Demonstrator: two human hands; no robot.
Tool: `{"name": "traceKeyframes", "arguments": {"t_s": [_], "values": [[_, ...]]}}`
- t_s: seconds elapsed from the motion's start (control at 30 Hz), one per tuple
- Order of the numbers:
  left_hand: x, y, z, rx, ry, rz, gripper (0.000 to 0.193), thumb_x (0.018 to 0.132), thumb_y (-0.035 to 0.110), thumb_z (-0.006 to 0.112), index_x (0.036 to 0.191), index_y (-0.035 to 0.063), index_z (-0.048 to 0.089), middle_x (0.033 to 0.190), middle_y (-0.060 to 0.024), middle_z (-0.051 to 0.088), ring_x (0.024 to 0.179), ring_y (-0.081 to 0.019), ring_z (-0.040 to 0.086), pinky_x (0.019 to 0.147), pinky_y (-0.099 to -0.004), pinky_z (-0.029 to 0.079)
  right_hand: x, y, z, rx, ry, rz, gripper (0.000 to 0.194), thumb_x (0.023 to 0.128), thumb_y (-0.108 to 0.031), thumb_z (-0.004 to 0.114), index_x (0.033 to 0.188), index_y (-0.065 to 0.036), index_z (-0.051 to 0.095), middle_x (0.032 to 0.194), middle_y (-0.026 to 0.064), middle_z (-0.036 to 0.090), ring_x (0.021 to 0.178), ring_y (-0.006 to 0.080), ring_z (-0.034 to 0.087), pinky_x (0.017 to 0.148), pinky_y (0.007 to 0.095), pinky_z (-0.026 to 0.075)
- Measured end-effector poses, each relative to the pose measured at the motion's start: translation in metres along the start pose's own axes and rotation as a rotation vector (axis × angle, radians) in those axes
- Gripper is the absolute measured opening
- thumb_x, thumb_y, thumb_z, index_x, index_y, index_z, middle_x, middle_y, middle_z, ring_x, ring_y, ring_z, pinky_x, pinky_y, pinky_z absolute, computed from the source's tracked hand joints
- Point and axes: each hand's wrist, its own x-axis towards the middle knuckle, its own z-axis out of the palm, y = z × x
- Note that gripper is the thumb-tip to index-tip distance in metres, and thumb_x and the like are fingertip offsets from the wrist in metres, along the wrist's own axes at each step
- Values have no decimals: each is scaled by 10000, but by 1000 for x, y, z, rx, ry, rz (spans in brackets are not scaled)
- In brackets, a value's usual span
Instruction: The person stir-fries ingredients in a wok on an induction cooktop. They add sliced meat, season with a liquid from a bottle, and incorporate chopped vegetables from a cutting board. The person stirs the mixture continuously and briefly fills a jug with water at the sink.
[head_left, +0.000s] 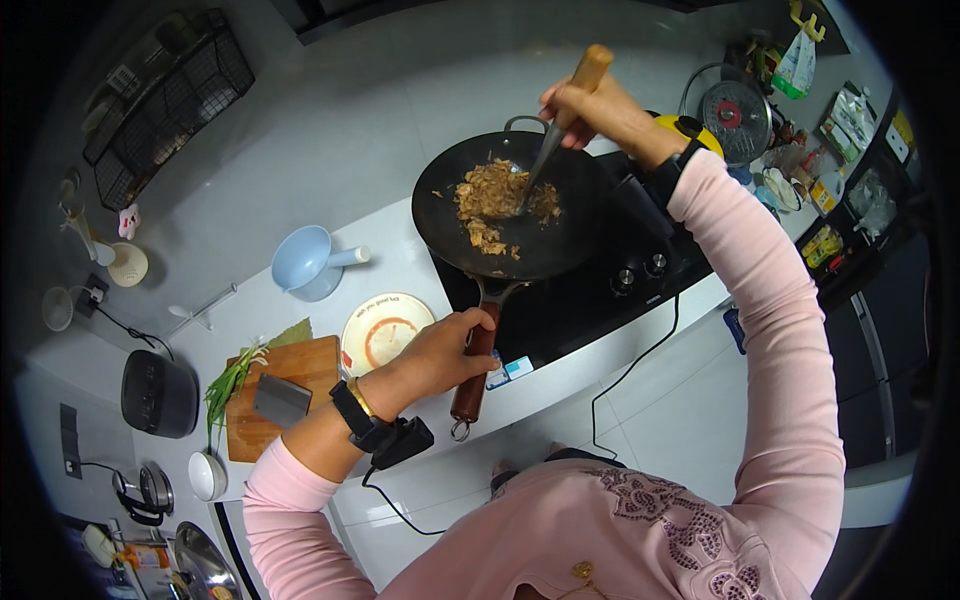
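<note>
A black wok sits on the dark glass cooktop, with browned, chopped food heaped across its bottom and left side. My left hand is wrapped around the wok's reddish-brown wooden handle, which points toward my body. In my right hand is a metal spatula, gripped by its wooden handle. The spatula slants down into the wok, and its blade is partly buried in the food. A small loop handle stands at the wok's far rim.
Left of the cooktop are a stained cream plate, a pale blue dipper and a wooden cutting board bearing a cleaver and green onions. A glass lid leans at the right. A black cable hangs before the counter.
</note>
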Motion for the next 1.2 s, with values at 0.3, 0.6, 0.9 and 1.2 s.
{"name": "traceKeyframes", "arguments": {"t_s": [0.3, 0.6, 0.9, 1.2], "values": [[1, -1, 1, -27, 0, -3, 452, 753, 225, 732, 1113, 69, 506, 1010, -158, 591, 896, -287, 598, 782, -365, 481, -30, 4, -13, -105, -141, 74, 267, 856, -266, 518, 916, -28, 623, 795, 63, 640, 532, 128, 617, 505, 236, 529], [5, -1, 0, -24, -26, -32, 460, 751, 217, 732, 1122, 71, 503, 1019, -159, 588, 885, -285, 600, 768, -364, 481, -6, 1, -93, -310, -91, 84, 305, 745, -227, 632, 975, -48, 541, 842, 80, 630, 537, 112, 599, 530, 223, 527], [4, -4, 1, -86, -23, -42, 485, 746, 203, 743, 1140, 71, 492, 960, -153, 607, 793, -263, 618, 709, -353, 494, 1, 34, -93, -51, -282, -54, 178, 792, -147, 674, 935, -63, 610, 995, 99, 635, 898, 159, 629, 692, 234, 534], [2, -11, 7, -128, 43, 8, 491, 753, 201, 739, 1148, 57, 483, 936, -160, 609, 767, -248, 621, 699, -343, 498, 42, 61, -44, 100, -284, -88, 93, 802, -75, 603, 890, -102, 610, 1109, 77, 624, 991, 156, 574, 828, 278, 479]]}}
